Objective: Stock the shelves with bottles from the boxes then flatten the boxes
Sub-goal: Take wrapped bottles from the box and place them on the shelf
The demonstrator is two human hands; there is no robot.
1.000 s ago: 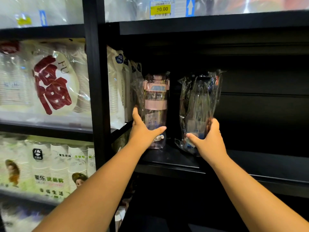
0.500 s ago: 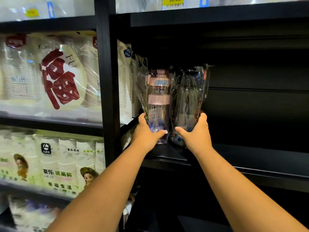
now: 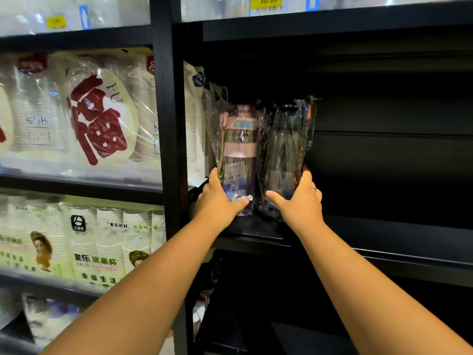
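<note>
Two plastic-wrapped water bottles stand side by side at the left end of a black shelf. The pink-lidded bottle is on the left, and my left hand grips its base with the thumb across the front. The dark bottle stands touching it on the right, gripped low by my right hand. Both bottles are upright. No box is in view.
A black upright post divides the shelving. Left of it are packs of paper cups on two levels. White cup packs lean just left of the pink bottle. A yellow price tag hangs above.
My right hand slid the dark bottle left along the shelf until it met the pink bottle. The left hand stayed on the pink bottle.
</note>
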